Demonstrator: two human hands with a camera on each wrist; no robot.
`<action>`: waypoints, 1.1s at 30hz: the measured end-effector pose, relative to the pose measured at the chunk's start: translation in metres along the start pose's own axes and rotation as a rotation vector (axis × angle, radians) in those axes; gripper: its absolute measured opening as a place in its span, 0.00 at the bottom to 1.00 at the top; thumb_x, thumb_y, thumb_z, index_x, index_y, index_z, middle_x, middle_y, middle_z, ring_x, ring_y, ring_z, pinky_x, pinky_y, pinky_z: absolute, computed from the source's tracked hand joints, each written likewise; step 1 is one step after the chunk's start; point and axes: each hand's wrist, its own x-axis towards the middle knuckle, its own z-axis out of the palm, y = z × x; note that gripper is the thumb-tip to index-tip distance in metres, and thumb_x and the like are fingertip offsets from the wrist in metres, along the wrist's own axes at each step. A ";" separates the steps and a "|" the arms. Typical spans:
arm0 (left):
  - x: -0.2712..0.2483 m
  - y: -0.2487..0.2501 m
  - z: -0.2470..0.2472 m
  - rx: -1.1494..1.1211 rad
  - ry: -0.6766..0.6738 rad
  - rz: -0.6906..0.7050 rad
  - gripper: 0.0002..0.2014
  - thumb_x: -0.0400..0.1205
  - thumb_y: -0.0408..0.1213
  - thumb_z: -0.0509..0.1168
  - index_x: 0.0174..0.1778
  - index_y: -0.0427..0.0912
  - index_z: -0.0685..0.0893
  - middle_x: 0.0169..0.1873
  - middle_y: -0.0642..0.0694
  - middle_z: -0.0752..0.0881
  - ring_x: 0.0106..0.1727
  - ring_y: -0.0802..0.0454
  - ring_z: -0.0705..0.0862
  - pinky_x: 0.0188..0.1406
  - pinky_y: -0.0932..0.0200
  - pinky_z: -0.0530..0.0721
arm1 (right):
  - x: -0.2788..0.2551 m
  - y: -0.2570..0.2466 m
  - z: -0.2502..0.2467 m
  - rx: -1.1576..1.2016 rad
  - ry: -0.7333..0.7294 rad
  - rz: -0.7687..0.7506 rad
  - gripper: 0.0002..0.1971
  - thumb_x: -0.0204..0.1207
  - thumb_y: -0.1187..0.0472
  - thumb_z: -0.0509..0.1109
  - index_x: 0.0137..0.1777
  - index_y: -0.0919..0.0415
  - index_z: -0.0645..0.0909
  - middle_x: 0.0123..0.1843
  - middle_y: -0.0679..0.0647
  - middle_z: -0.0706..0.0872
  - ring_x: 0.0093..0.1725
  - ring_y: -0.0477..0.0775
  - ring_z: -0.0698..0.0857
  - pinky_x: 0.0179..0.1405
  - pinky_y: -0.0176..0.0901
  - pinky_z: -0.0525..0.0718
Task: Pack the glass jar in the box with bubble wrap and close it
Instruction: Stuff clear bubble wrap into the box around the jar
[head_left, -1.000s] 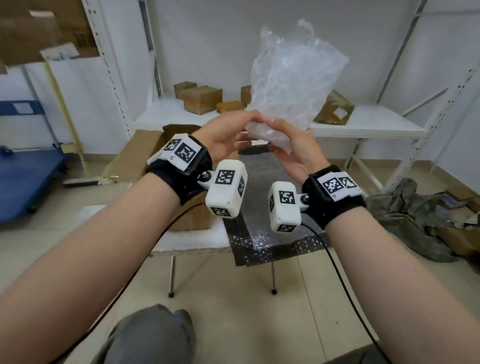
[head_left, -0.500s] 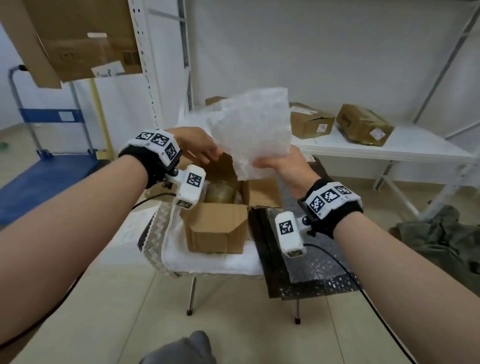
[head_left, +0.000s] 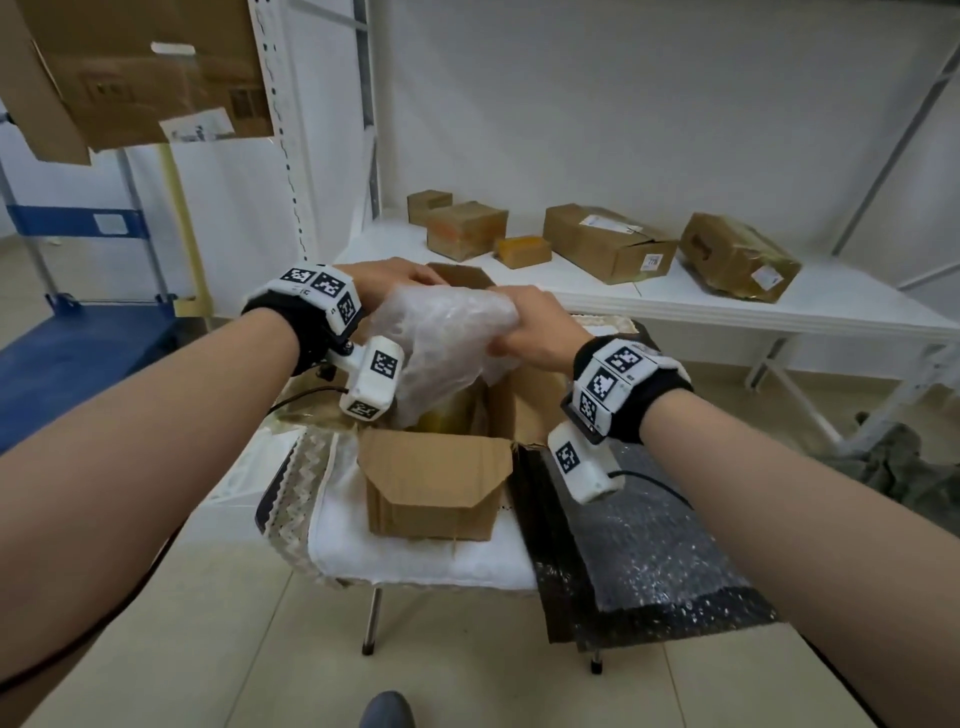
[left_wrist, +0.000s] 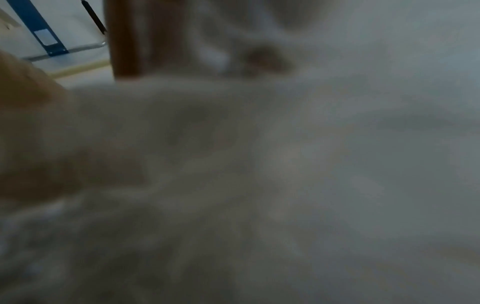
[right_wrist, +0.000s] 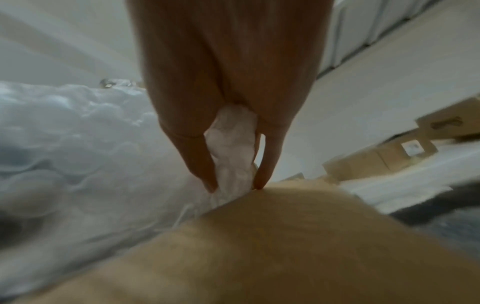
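Observation:
An open brown cardboard box (head_left: 431, 483) stands on a small table covered by a white cloth (head_left: 415, 556). Crumpled clear bubble wrap (head_left: 441, 343) sits over the box opening and reaches down into it. Through the wrap shows a yellowish bit of the glass jar (head_left: 447, 415) inside the box. My right hand (head_left: 524, 327) pinches a bunch of the wrap at its right end, and the right wrist view shows my right hand (right_wrist: 233, 185) with that bunch of bubble wrap (right_wrist: 233, 148) between the fingers. My left hand (head_left: 395, 278) holds the far left edge. The left wrist view is a blur of bubble wrap (left_wrist: 285, 164).
A dark sheet of bubble wrap (head_left: 649, 561) hangs over the table's right side. Behind it, a white shelf (head_left: 779, 306) carries several cardboard boxes (head_left: 597, 244). A blue cart (head_left: 78, 338) stands at the left. Grey-green cloth (head_left: 893, 467) lies on the floor at the right.
Both hands have brought the bubble wrap down from in front of my face onto the box opening. The wrap is now bunched and pressed low over the jar.

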 end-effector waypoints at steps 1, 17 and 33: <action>0.000 0.002 0.002 -0.005 -0.012 -0.013 0.20 0.82 0.46 0.67 0.70 0.48 0.80 0.68 0.47 0.81 0.67 0.49 0.79 0.69 0.54 0.74 | 0.005 -0.002 0.002 -0.082 -0.009 -0.013 0.16 0.71 0.68 0.72 0.58 0.57 0.84 0.58 0.57 0.88 0.59 0.60 0.84 0.55 0.49 0.81; 0.018 0.011 0.017 0.508 -0.013 -0.120 0.25 0.68 0.42 0.78 0.60 0.55 0.79 0.53 0.50 0.85 0.57 0.47 0.83 0.60 0.49 0.80 | 0.036 -0.008 0.028 -0.477 -0.082 0.126 0.30 0.70 0.66 0.78 0.69 0.61 0.70 0.66 0.63 0.81 0.65 0.67 0.81 0.59 0.57 0.81; 0.040 0.000 0.026 0.645 0.152 -0.099 0.13 0.81 0.31 0.66 0.61 0.34 0.84 0.60 0.36 0.85 0.47 0.47 0.77 0.46 0.57 0.74 | 0.036 -0.045 0.026 -0.257 -0.344 0.048 0.09 0.78 0.61 0.68 0.48 0.63 0.89 0.43 0.55 0.92 0.42 0.53 0.91 0.43 0.43 0.90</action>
